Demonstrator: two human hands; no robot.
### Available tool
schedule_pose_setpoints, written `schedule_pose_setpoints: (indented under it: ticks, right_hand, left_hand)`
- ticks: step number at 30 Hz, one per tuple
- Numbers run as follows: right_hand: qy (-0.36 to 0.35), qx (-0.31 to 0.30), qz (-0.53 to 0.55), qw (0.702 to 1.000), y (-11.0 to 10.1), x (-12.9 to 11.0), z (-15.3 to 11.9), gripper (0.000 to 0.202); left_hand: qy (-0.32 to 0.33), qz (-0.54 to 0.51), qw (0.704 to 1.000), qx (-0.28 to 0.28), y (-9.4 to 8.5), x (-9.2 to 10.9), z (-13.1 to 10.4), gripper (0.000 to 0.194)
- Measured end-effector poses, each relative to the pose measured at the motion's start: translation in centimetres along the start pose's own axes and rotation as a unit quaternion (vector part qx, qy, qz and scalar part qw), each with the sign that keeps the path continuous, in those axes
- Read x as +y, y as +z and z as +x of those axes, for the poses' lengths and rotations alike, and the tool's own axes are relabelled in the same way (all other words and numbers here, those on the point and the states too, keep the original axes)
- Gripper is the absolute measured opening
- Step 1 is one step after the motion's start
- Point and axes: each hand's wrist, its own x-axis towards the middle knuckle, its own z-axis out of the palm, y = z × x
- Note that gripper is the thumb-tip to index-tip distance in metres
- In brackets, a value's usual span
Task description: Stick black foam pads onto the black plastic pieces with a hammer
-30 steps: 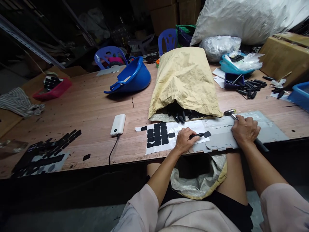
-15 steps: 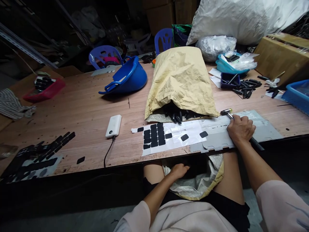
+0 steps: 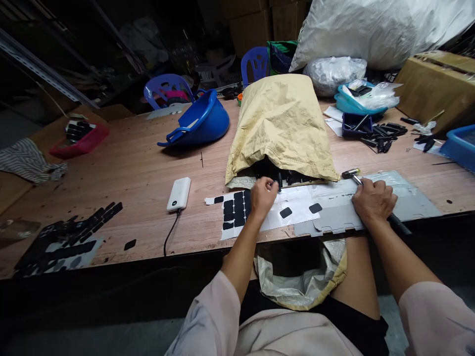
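Room lies between the power bank [image 3: 179, 194] and obstructing yellow sack [image 3: 284, 123].

From here I see a pale-yellow crinkled sack [image 3: 284, 118], a black-handled metal hammer [image 3: 400, 226] with a yellow tip [image 3: 356, 171], black rounded-square patches [image 3: 286, 212] on a white paper sheet [image 3: 273, 222], a grey flat board [image 3: 408, 195] right, and a striped grey-and-white cloth [image 3: 25, 157] left.

And there on the desk [image 3: 141, 153], a white power bank [image 3: 179, 194] with its black cable [image 3: 166, 237] dropping toward the near edge! Behind it, a blue basin [image 3: 213, 120] tips on its side, two purple chairs [image 3: 148, 91] [image 3: 261, 51] beyond. Far left, a red tray [image 3: 79, 146] near a striped cloth [image 3: 27, 155]. Over right, a cardboard box [image 3: 434, 94], a teal basin [image 3: 347, 103] of plastic wrap, and a huge white sack [image 3: 371, 37] looming behind!
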Motion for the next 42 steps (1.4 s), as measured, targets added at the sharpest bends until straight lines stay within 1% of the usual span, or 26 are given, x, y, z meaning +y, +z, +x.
schedule_pose_setpoints:
  ticks: [1, 2, 3, 6, 9, 12, 14, 15, 17, 19, 20, 22, 24, 27, 30, 34, 36, 37, 39, 40, 42]
  right_hand:
    - [0.001, -0.002, -0.003, 1.0, 0.0, 0.0, 0.0, 0.045]
    - [0.001, -0.004, -0.005, 1.0, 0.0, -0.1, 0.0, 0.044]
    - [0.002, -0.005, -0.006, 1.0, 0.0, -0.1, 0.1, 0.044]
    - [-0.001, -0.004, -0.001, 1.0, 0.0, -0.1, 0.1, 0.041]
    - [-0.007, -0.003, 0.003, 1.0, 0.0, 0.0, 0.2, 0.041]
    - [-0.009, -0.005, -0.011, 1.0, -0.1, -0.1, 0.1, 0.043]
    - [-0.011, -0.006, -0.022, 1.0, -0.1, -0.1, 0.1, 0.044]
    - [-0.013, -0.008, -0.026, 1.0, -0.1, -0.1, 0.1, 0.044]
    - [-0.01, -0.012, -0.032, 0.999, -0.1, -0.1, 0.2, 0.044]
    - [-0.006, -0.014, -0.034, 0.999, 0.0, -0.1, 0.2, 0.045]
    - [-0.004, -0.013, -0.033, 0.999, 0.0, -0.1, 0.2, 0.045]
    - [-0.003, -0.011, -0.027, 1.0, 0.0, -0.1, 0.2, 0.044]
    - [-0.003, -0.007, -0.019, 1.0, 0.0, -0.1, 0.1, 0.043]
    - [-0.009, -0.002, 0.002, 1.0, 0.0, 0.0, 0.0, 0.044]
    - [0.0, -0.005, 0.027, 1.0, -0.1, 0.1, 0.4, 0.045]
    - [0.037, -0.066, 0.063, 0.995, -1.1, 0.5, 1.4, 0.042]
    - [0.039, -0.062, 0.097, 0.993, -1.9, 0.6, 1.1, 0.041]
    - [0.032, -0.043, 0.121, 0.991, -2.4, 0.5, 0.5, 0.042]
    - [-0.006, -0.006, 0.186, 0.982, -3.2, 0.1, -1.5, 0.041]
    - [-0.034, 0.0, 0.224, 0.974, -3.6, -0.3, -2.9, 0.039]
    - [-0.091, -0.014, 0.3, 0.95, -4.0, -1.3, -5.9, 0.034]
  left_hand:
    - [-0.02, 0.044, 0.997, 0.057, 0.2, 0.1, 1.7, 0.013]
    - [-0.034, 0.078, 0.993, 0.081, 0.5, 0.2, 3.0, 0.013]
    - [-0.046, 0.104, 0.99, 0.086, 0.8, 0.3, 4.1, 0.014]
    - [-0.066, 0.141, 0.987, 0.05, 1.4, 0.1, 5.8, 0.02]
    - [-0.067, 0.137, 0.988, 0.04, 1.1, -0.6, 6.0, 0.014]
    - [-0.067, 0.095, 0.992, 0.055, 0.0, -1.7, 4.9, 0.008]
    - [-0.065, 0.045, 0.995, 0.061, -0.6, -2.4, 3.2, 0.012]
    - [-0.056, 0.015, 0.997, 0.054, -0.7, -2.6, 2.0, 0.015]
    - [-0.013, -0.047, 0.999, 0.015, -0.3, -2.8, -0.6, 0.018]
    - [0.049, -0.092, 0.993, -0.047, 0.9, -2.6, -2.8, 0.017]
    - [0.079, -0.101, 0.989, -0.076, 1.6, -2.4, -3.7, 0.016]
    - [0.129, -0.091, 0.98, -0.12, 3.0, -2.0, -4.6, 0.015]
    - [0.166, -0.055, 0.974, -0.145, 4.2, -1.8, -4.7, 0.015]
    - [0.194, -0.014, 0.969, -0.153, 5.1, -1.9, -4.2, 0.017]
    - [0.188, -0.002, 0.972, -0.142, 5.5, -2.3, -4.0, 0.02]
    - [0.169, -0.007, 0.976, -0.137, 5.7, -2.4, -4.1, 0.016]
    - [0.161, -0.012, 0.977, -0.139, 5.8, -2.4, -4.1, 0.015]
    - [0.158, -0.012, 0.977, -0.14, 5.8, -2.3, -4.1, 0.015]
    - [0.15, -0.013, 0.978, -0.143, 5.7, -2.2, -4.0, 0.016]
    - [0.146, -0.014, 0.978, -0.145, 5.7, -2.1, -3.9, 0.016]
    - [0.141, -0.019, 0.978, -0.15, 5.6, -1.9, -4.0, 0.016]
